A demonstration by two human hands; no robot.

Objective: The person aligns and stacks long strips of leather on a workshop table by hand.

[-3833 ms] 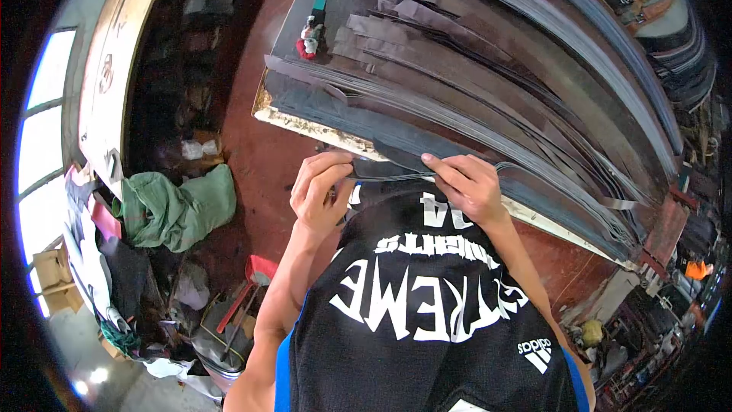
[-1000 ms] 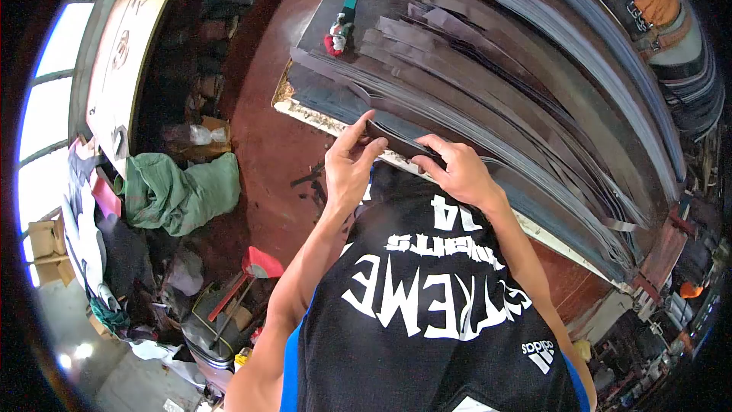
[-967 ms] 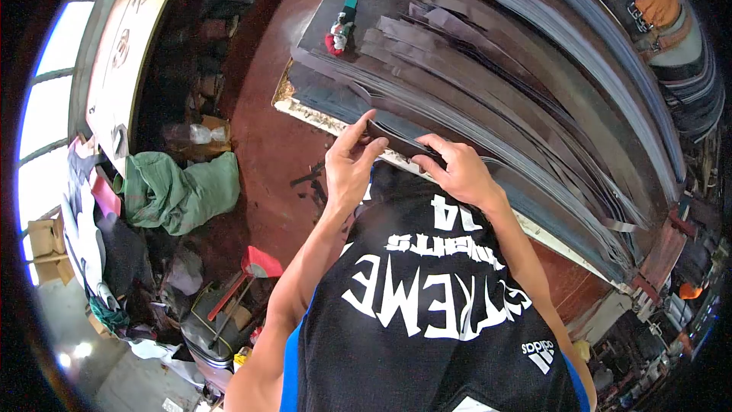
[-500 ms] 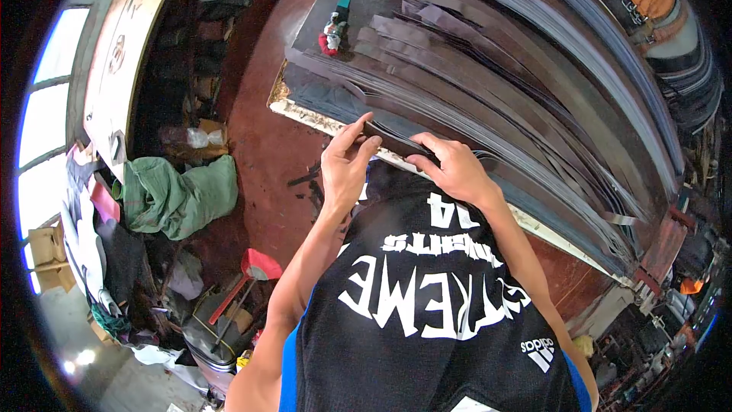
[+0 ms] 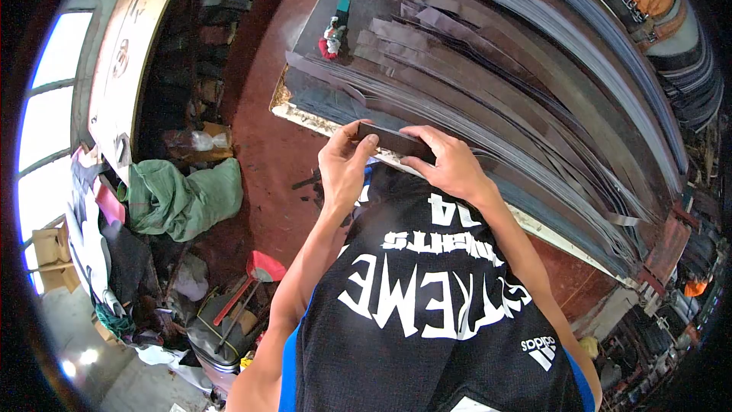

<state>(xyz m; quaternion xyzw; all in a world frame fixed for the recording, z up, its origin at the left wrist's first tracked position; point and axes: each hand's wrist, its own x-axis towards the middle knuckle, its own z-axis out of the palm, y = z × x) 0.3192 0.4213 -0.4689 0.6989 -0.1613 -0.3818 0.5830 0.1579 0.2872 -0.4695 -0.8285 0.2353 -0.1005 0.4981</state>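
Note:
Near the table's front edge, my left hand [image 5: 347, 162] pinches the end of a dark brown leather-like strip [image 5: 390, 142], thumb on its face and fingers behind. My right hand [image 5: 451, 163] grips the same strip a little further along, with thumb and fingers bent round it. Between the two hands the strip's flat face is turned up towards me. The rest of its length runs behind my right hand, among the long stacked strips [image 5: 496, 107] on the table. A small bundle in red, white and green [image 5: 333, 34] lies beyond my left hand.
The table's pale, worn front edge [image 5: 305, 120] runs just in front of my body. Belts with buckles [image 5: 648, 0] hang at the far right. To the left are a green sack [image 5: 187, 194] and a red dustpan [image 5: 265, 265] above the reddish floor [image 5: 263, 160].
The strip's end has been tilted, so its broad face now shows where mainly its edges showed before. Both hands stay on it, with the right hand's fingers shifted slightly left.

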